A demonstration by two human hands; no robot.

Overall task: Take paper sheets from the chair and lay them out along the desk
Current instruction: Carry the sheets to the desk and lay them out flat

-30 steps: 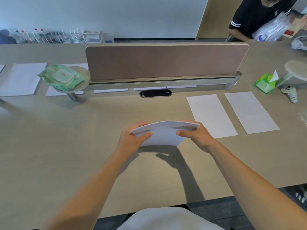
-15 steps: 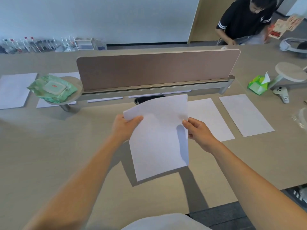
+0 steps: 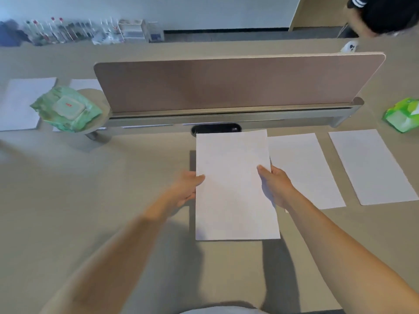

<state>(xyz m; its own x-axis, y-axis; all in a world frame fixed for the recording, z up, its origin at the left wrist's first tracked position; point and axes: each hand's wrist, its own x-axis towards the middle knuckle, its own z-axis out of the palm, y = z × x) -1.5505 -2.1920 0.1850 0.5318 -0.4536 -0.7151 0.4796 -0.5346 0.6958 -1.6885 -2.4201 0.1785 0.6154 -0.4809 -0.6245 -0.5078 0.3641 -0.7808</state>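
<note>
I hold a white paper sheet (image 3: 233,186) flat just above the desk (image 3: 113,200), in front of the divider. My left hand (image 3: 186,189) grips its left edge and my right hand (image 3: 275,184) grips its right edge, thumbs on top. Two more white sheets lie on the desk to the right: one (image 3: 303,171) right beside the held sheet, another (image 3: 369,166) farther right. On the far left lie two other sheets (image 3: 20,103), the second (image 3: 85,83) partly hidden by the wipes pack. The chair is out of view.
A brown divider panel (image 3: 226,82) stands across the desk on a grey rail. A green wipes pack (image 3: 66,108) rests on a round stand at left. A green tissue pack (image 3: 402,114) sits at the right edge. Another person (image 3: 383,14) stands beyond the desk, top right.
The sheet went from curled and tilted to flat and straight, lowered toward the desk beside the right-hand sheets. My view moved closer and to the right.
</note>
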